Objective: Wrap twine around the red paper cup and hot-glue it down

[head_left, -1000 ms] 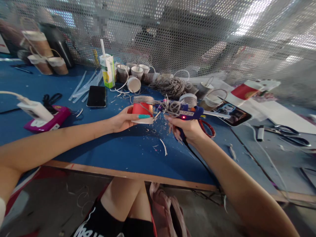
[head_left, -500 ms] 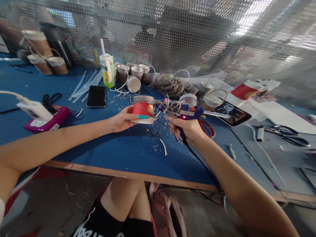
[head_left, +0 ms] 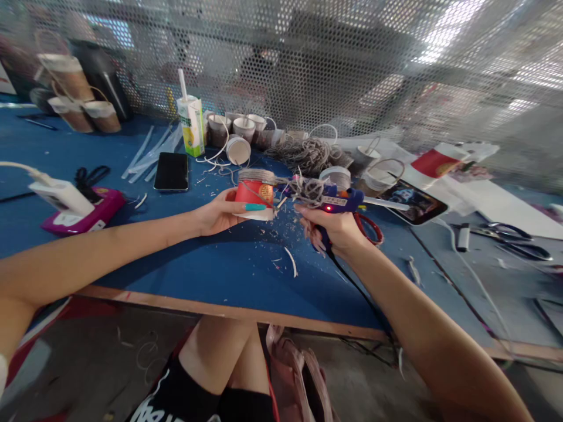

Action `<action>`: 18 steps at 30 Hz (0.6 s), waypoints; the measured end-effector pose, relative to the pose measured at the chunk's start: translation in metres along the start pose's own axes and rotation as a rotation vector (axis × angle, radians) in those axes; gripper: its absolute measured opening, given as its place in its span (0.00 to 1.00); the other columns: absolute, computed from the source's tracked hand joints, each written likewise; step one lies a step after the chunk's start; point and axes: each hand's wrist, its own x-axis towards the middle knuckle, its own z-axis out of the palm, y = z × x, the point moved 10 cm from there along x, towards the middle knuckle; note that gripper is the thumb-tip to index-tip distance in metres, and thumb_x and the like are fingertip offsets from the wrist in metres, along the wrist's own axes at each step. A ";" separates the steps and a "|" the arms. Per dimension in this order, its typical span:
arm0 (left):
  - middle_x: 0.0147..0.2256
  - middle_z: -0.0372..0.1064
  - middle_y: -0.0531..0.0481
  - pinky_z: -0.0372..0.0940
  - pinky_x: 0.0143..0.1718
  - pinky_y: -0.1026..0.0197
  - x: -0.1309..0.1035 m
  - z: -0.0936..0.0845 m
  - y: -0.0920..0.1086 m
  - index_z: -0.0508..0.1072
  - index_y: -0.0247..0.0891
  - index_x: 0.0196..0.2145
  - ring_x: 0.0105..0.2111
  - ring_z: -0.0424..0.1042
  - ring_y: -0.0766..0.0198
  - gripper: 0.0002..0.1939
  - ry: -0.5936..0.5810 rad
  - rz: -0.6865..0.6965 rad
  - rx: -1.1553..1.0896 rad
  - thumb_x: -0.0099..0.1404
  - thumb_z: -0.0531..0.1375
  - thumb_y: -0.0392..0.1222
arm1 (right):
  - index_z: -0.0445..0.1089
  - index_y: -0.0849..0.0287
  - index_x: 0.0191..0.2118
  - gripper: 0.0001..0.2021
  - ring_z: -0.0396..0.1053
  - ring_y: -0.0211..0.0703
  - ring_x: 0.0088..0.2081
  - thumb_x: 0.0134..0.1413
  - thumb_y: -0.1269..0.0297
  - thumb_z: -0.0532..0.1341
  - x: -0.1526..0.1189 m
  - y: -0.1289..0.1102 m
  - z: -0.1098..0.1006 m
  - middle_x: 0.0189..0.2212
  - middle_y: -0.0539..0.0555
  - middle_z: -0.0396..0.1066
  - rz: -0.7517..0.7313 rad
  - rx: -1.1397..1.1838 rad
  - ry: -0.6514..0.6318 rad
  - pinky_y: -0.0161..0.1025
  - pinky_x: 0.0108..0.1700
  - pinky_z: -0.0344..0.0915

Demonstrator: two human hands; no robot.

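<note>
My left hand (head_left: 222, 212) is closed around a red paper cup (head_left: 250, 196), which has grey twine wound about its upper end and a round gold label on its side. In my right hand (head_left: 336, 230) is a blue glue gun (head_left: 341, 202) with a lit red light and a white glue stick poking out of its back. Tangled grey twine (head_left: 310, 190) covers the front of the gun, and its nozzle points at the cup's twine-wrapped part. Whether the nozzle touches the cup I cannot tell.
Behind my hands lie a twine heap (head_left: 303, 153), several small cups (head_left: 244, 129) and a drink carton (head_left: 191, 126). A phone (head_left: 171, 172) and a purple power strip (head_left: 94, 211) are at left. Rightward are a tablet (head_left: 416, 202), scissors (head_left: 512, 232) and the gun's black cord (head_left: 358, 284).
The red cup has turned or tilted slightly in my left hand, so its gold label shows a little more. My right hand and the glue gun stay almost still.
</note>
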 end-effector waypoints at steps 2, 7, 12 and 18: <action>0.43 0.83 0.47 0.73 0.53 0.57 0.000 0.001 0.001 0.78 0.37 0.46 0.45 0.82 0.56 0.26 -0.021 0.009 0.001 0.48 0.76 0.39 | 0.63 0.56 0.11 0.23 0.54 0.30 0.08 0.43 0.56 0.73 0.000 0.000 -0.001 0.07 0.47 0.58 -0.003 0.002 0.001 0.31 0.10 0.53; 0.45 0.82 0.47 0.74 0.52 0.57 0.000 -0.001 -0.001 0.78 0.38 0.47 0.47 0.81 0.55 0.27 -0.048 0.023 -0.016 0.50 0.77 0.42 | 0.64 0.56 0.11 0.22 0.54 0.31 0.08 0.47 0.57 0.71 0.002 0.003 -0.002 0.07 0.46 0.57 0.007 0.007 -0.007 0.32 0.10 0.54; 0.43 0.83 0.48 0.74 0.51 0.61 0.000 0.001 0.003 0.78 0.38 0.47 0.45 0.82 0.59 0.26 -0.046 0.051 -0.051 0.50 0.77 0.38 | 0.64 0.56 0.12 0.21 0.55 0.30 0.09 0.47 0.58 0.71 0.004 0.006 -0.004 0.08 0.48 0.61 0.013 0.012 0.010 0.31 0.10 0.53; 0.43 0.83 0.48 0.73 0.50 0.63 0.000 0.003 0.002 0.79 0.36 0.45 0.43 0.82 0.61 0.22 -0.038 0.018 -0.059 0.51 0.75 0.35 | 0.63 0.56 0.11 0.22 0.53 0.30 0.07 0.48 0.59 0.70 0.002 0.004 -0.002 0.07 0.46 0.57 0.009 0.032 -0.009 0.32 0.10 0.52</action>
